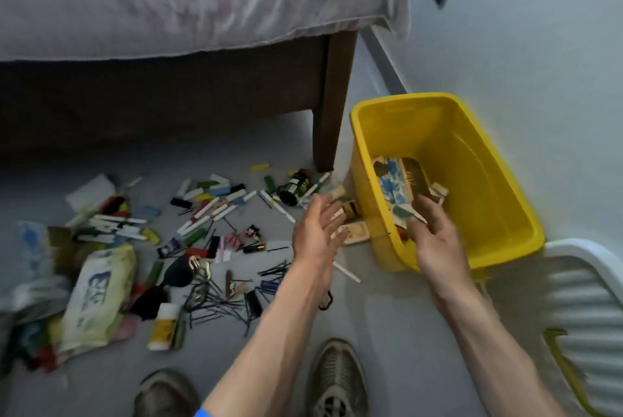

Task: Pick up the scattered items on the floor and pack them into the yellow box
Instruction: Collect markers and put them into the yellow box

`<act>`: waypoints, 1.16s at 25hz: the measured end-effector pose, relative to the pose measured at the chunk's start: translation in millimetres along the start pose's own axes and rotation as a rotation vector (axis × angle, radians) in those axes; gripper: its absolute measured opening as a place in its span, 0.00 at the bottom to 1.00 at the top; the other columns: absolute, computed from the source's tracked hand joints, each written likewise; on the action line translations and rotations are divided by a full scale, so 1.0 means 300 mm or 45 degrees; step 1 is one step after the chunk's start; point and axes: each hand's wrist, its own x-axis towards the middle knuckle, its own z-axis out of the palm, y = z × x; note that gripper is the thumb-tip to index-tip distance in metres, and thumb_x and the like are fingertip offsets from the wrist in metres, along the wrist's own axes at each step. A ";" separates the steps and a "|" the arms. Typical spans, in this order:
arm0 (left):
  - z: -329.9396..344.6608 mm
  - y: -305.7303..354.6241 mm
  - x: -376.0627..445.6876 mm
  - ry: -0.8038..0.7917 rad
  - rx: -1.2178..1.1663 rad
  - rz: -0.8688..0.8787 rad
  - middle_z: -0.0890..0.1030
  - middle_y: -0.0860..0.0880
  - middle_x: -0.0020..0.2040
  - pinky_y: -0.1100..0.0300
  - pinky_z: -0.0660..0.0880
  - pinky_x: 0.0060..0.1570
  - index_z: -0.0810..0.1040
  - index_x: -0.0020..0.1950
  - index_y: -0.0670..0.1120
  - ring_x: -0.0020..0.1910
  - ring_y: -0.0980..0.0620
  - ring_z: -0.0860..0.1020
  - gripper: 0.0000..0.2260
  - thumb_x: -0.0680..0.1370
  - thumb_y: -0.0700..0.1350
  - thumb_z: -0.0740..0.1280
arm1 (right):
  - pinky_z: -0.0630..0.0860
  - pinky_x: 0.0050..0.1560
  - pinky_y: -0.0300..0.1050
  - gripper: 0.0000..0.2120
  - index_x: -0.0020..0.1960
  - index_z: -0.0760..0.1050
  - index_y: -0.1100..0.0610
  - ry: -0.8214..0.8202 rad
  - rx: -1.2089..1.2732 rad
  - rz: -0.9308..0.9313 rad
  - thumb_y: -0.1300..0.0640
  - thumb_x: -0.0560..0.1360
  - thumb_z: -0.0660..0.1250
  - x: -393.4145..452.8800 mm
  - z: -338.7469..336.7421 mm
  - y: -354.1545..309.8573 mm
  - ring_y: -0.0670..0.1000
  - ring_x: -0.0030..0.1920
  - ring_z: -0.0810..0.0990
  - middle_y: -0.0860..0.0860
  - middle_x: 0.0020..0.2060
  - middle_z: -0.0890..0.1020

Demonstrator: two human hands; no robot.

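The yellow box (488,160) stands on the floor at the right, next to the bed leg, with small cartons (396,177) in its bottom. My right hand (435,231) reaches over its near rim, fingers curled around a small carton inside. My left hand (317,231) hovers open just left of the box, above a few small cartons (354,234) lying against its wall. Markers (209,214), small blocks, hairpins (215,305), a dark jar (295,187), a wipes pack (97,295) and a white-yellow bottle (163,325) lie scattered over the floor at the left.
A bed with a brown wooden frame and leg (332,106) spans the back. A white wall runs along the right. A white ribbed lid (580,308) lies at the lower right. My two shoes (337,383) are at the bottom.
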 end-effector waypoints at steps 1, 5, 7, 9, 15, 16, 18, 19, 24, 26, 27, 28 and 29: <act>-0.061 -0.018 0.012 0.102 0.012 -0.019 0.82 0.45 0.59 0.54 0.76 0.53 0.77 0.63 0.46 0.57 0.47 0.79 0.17 0.83 0.54 0.57 | 0.75 0.61 0.49 0.16 0.65 0.74 0.46 -0.028 -0.027 -0.030 0.57 0.80 0.62 -0.014 0.038 0.016 0.45 0.60 0.77 0.42 0.59 0.79; -0.285 -0.094 0.099 0.412 0.168 -0.105 0.85 0.44 0.48 0.58 0.76 0.36 0.80 0.54 0.44 0.44 0.46 0.82 0.08 0.81 0.44 0.62 | 0.80 0.48 0.45 0.13 0.50 0.79 0.45 -0.172 -0.210 -0.163 0.63 0.78 0.63 -0.056 0.211 0.131 0.45 0.48 0.82 0.43 0.47 0.83; -0.351 -0.135 0.161 0.477 0.306 -0.088 0.84 0.44 0.44 0.62 0.73 0.28 0.81 0.49 0.46 0.35 0.50 0.80 0.06 0.79 0.41 0.64 | 0.79 0.47 0.46 0.10 0.53 0.79 0.50 -0.238 -0.491 -0.228 0.63 0.77 0.65 -0.043 0.281 0.232 0.48 0.47 0.82 0.47 0.47 0.83; -0.393 -0.197 0.218 0.435 0.646 -0.019 0.84 0.48 0.43 0.64 0.72 0.30 0.80 0.47 0.49 0.35 0.54 0.79 0.05 0.77 0.40 0.67 | 0.78 0.50 0.50 0.12 0.59 0.77 0.56 -0.313 -0.826 -0.214 0.62 0.76 0.65 -0.015 0.334 0.333 0.55 0.52 0.80 0.54 0.52 0.82; -0.422 -0.372 0.275 0.023 1.959 0.366 0.81 0.47 0.45 0.55 0.73 0.42 0.76 0.47 0.48 0.47 0.44 0.79 0.05 0.74 0.46 0.68 | 0.72 0.43 0.48 0.07 0.53 0.74 0.56 -0.434 -1.196 -0.102 0.59 0.75 0.65 0.042 0.397 0.502 0.59 0.50 0.78 0.55 0.48 0.79; -0.414 -0.377 0.283 0.023 2.024 0.386 0.81 0.45 0.46 0.54 0.73 0.43 0.76 0.48 0.47 0.48 0.43 0.79 0.05 0.74 0.46 0.68 | 0.71 0.40 0.47 0.04 0.49 0.74 0.56 -0.434 -1.115 -0.054 0.59 0.74 0.66 0.045 0.397 0.503 0.58 0.47 0.78 0.54 0.45 0.80; -0.409 -0.373 0.284 0.051 2.060 0.345 0.81 0.44 0.48 0.53 0.74 0.44 0.77 0.50 0.46 0.48 0.42 0.79 0.08 0.75 0.48 0.67 | 0.72 0.38 0.47 0.03 0.45 0.73 0.54 -0.429 -0.920 0.035 0.57 0.74 0.68 0.035 0.399 0.491 0.55 0.43 0.79 0.51 0.40 0.81; -0.408 -0.363 0.279 0.105 1.982 0.284 0.80 0.45 0.48 0.54 0.74 0.43 0.77 0.51 0.45 0.47 0.43 0.79 0.09 0.75 0.49 0.66 | 0.74 0.38 0.47 0.04 0.44 0.74 0.52 -0.419 -0.806 0.064 0.57 0.73 0.68 0.026 0.398 0.479 0.53 0.41 0.80 0.49 0.39 0.81; -0.417 -0.206 0.264 0.515 0.701 -0.127 0.80 0.42 0.48 0.56 0.76 0.43 0.77 0.51 0.43 0.44 0.49 0.80 0.10 0.78 0.46 0.59 | 0.74 0.33 0.37 0.08 0.45 0.74 0.43 -0.515 -0.432 0.011 0.55 0.73 0.71 -0.007 0.490 0.329 0.44 0.36 0.80 0.45 0.37 0.81; -0.444 -0.128 0.271 0.363 0.137 -0.222 0.84 0.40 0.46 0.54 0.79 0.44 0.80 0.48 0.44 0.42 0.48 0.83 0.10 0.76 0.49 0.64 | 0.77 0.34 0.37 0.08 0.48 0.75 0.41 -0.648 -0.414 -0.096 0.54 0.75 0.70 -0.011 0.564 0.248 0.42 0.37 0.81 0.44 0.39 0.82; -0.461 -0.094 0.280 0.321 0.098 -0.201 0.84 0.42 0.48 0.51 0.79 0.48 0.81 0.49 0.46 0.45 0.47 0.83 0.10 0.75 0.51 0.67 | 0.79 0.35 0.37 0.07 0.48 0.75 0.42 -0.706 -0.434 -0.169 0.53 0.76 0.69 -0.009 0.597 0.218 0.41 0.37 0.82 0.43 0.39 0.82; -0.483 -0.058 0.290 0.344 0.177 -0.143 0.85 0.45 0.49 0.52 0.79 0.48 0.81 0.50 0.48 0.46 0.48 0.83 0.08 0.75 0.50 0.68 | 0.79 0.37 0.36 0.05 0.49 0.77 0.43 -0.742 -0.487 -0.262 0.53 0.77 0.68 -0.002 0.634 0.191 0.39 0.38 0.81 0.41 0.39 0.82; -0.505 -0.028 0.303 0.417 0.253 -0.076 0.84 0.48 0.47 0.56 0.77 0.44 0.81 0.51 0.48 0.45 0.51 0.82 0.06 0.76 0.47 0.68 | 0.78 0.37 0.35 0.03 0.50 0.78 0.44 -0.752 -0.550 -0.352 0.51 0.77 0.67 0.008 0.669 0.171 0.38 0.38 0.81 0.40 0.40 0.82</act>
